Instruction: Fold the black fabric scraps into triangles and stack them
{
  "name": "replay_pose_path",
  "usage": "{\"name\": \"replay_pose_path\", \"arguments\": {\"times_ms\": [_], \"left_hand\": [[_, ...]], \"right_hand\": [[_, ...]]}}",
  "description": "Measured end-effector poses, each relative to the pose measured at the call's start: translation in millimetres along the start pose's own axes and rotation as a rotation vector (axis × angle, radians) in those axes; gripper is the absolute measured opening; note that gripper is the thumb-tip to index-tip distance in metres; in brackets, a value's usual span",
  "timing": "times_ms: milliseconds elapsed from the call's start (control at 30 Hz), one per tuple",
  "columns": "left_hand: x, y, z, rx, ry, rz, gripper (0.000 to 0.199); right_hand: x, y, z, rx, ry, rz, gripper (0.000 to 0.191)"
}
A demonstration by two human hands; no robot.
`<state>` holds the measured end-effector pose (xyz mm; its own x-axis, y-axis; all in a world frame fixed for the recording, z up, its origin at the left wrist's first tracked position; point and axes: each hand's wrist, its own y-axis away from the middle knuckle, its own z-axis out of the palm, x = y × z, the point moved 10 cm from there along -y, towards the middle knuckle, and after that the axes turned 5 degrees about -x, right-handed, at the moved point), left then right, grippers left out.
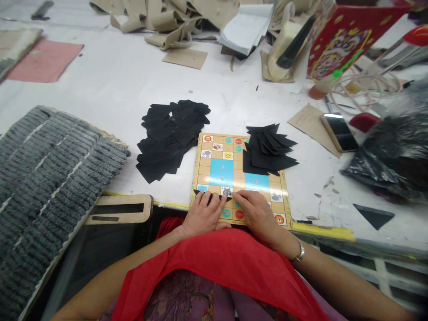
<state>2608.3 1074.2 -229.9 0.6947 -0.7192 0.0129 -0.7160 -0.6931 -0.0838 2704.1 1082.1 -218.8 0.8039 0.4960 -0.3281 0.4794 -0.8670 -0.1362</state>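
Note:
A game board (239, 174) printed with animals and blue blocks lies at the table's front edge. On its near part is a narrow, dark, pointed black piece (216, 195), thin like cloth or leather, mostly covered by fingers. My left hand (203, 211) presses it down with bent fingers. At its right end, my right hand (257, 211) has thumb and forefinger closed together on the tip; the exact grip is partly hidden. A small stack of black pieces (269, 149) rests on the board's far right corner. Left of the board spreads a larger pile of black pieces (170, 133).
Grey ribbed material (56, 165) covers the left side. To the right are a phone (339, 131), a black plastic bag (391, 142) and a single black triangle (373, 216). Farther back stand a red box (351, 42), a notepad (247, 27) and beige scraps (167, 22).

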Motion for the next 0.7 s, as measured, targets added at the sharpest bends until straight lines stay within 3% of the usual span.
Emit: {"name": "replay_pose_path", "arguments": {"times_ms": [267,367,467,567,700], "left_hand": [[-1.8,-3.1,-0.3,-0.072,0.056,-0.027,0.077],[0.5,-1.0,-2.1,-0.040,0.047,-0.043,0.080],[2.1,4.4,-8.8,0.115,0.030,-0.049,0.086],[-3.2,10.3,-12.3,0.252,0.015,-0.078,0.082],[-7.5,12.1,-7.8,0.221,0.043,-0.086,0.076]], "right_hand": [[-22.3,-1.2,3.6,-0.155,0.231,-0.165,0.039],[-20.2,-1.7,-4.5,-0.085,0.221,-0.133,0.037],[-23.6,-0.7,-11.1,0.075,0.210,-0.133,0.040],[-31.4,-1.6,-1.8,0.129,0.238,-0.180,0.038],[-39.0,-6.2,8.1,0.101,0.326,-0.212,0.038]]}}
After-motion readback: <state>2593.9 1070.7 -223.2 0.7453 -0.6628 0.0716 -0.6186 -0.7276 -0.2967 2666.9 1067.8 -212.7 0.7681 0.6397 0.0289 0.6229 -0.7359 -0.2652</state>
